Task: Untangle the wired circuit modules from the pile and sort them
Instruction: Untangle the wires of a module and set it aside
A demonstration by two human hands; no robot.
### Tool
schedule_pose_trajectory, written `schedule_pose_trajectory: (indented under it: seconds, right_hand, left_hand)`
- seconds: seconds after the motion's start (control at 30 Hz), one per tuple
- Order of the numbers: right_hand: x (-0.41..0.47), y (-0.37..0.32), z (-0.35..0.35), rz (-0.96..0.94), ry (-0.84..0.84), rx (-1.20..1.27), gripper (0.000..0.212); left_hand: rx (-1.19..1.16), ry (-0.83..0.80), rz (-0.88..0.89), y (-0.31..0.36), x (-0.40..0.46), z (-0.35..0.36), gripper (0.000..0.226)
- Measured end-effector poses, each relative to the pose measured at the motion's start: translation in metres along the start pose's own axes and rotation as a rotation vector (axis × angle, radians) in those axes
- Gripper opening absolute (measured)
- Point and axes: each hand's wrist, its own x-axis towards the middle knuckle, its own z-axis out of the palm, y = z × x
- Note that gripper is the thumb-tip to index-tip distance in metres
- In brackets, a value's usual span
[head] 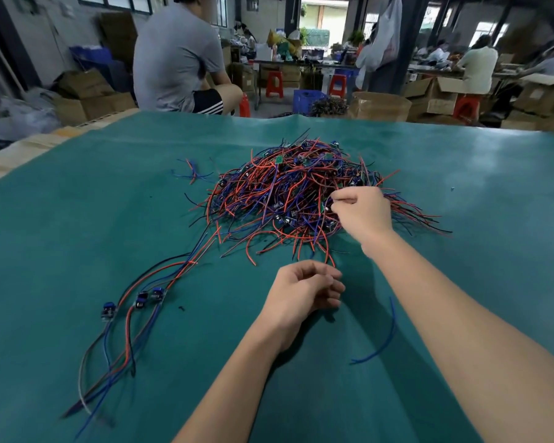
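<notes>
A tangled pile of wired circuit modules [288, 193], with red, blue and black wires, lies in the middle of the green mat [77, 219]. My right hand [360, 215] is at the pile's right side and pinches wires there. My left hand [304, 290] hovers just in front of the pile with its fingers loosely curled; a red wire end reaches its fingertips, and I cannot tell whether it is held. Three separated modules [141, 300] lie side by side at the left front, their long wires trailing toward the mat's near edge.
A loose blue wire [387, 334] lies right of my left arm. A few stray wires [192, 174] lie left of the pile. Beyond the table's far edge a person sits with their back turned, among cardboard boxes, red stools and a blue crate.
</notes>
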Motion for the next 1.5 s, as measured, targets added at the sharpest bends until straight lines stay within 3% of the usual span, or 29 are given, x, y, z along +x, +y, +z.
schedule_pose_trajectory:
  seconds: [0.2,0.33,0.4,0.53,0.63,0.73,0.83,0.9,1.0,1.07,1.23,1.3,1.4,1.5]
  right_hand:
    - [-0.027,-0.003,-0.043,0.042,0.087,0.443,0.016]
    - [-0.064,0.002,-0.062,0.008,-0.031,0.616,0.016]
    - [-0.086,0.008,-0.064,-0.013,-0.117,0.675,0.016]
    - [-0.123,0.024,-0.053,-0.029,-0.395,0.458,0.020]
    - [-0.130,0.029,-0.042,-0.103,-0.568,0.242,0.017]
    - [-0.129,0.028,-0.040,-0.110,-0.673,0.232,0.014]
    - [-0.128,0.030,-0.047,-0.050,-0.823,0.268,0.017]
    - [-0.124,0.033,-0.049,-0.006,-0.764,0.280,0.018]
    - [-0.115,0.042,-0.047,0.033,-0.378,0.316,0.019]
    - [-0.112,0.046,-0.046,0.069,-0.212,0.393,0.019]
    - [-0.110,0.045,-0.043,0.183,-0.229,0.596,0.010]
    - [-0.109,0.044,-0.046,0.196,-0.279,0.693,0.010]
    - [-0.108,0.045,-0.048,0.155,-0.346,0.761,0.019]
    - [-0.109,0.046,-0.046,0.153,-0.400,0.792,0.014]
  left_hand:
    - [-0.024,-0.008,-0.008,0.000,0.000,-0.001,0.017]
    - [-0.077,-0.021,-0.015,0.002,0.000,0.000,0.015]
    - [-0.121,-0.029,-0.025,0.004,0.000,0.002,0.024]
    - [-0.134,-0.022,-0.051,0.005,0.000,0.003,0.041]
    - [-0.047,-0.010,-0.017,0.000,0.000,0.001,0.027]
    - [-0.019,-0.002,-0.008,-0.002,0.000,-0.002,0.011]
    - [-0.031,0.013,-0.002,-0.003,0.001,-0.003,0.011]
    - [-0.081,0.014,0.011,-0.003,0.002,-0.004,0.012]
    - [-0.032,0.008,0.044,-0.003,0.001,-0.005,0.009]
    - [0.030,-0.024,0.068,-0.003,-0.001,-0.005,0.009]
    - [0.214,-0.110,0.136,-0.003,-0.005,-0.004,0.011]
    - [0.213,-0.130,0.117,-0.002,-0.005,-0.004,0.007]
    - [0.193,-0.207,0.066,0.000,-0.007,-0.003,0.022]
    - [0.173,-0.224,0.054,0.002,-0.009,-0.002,0.025]
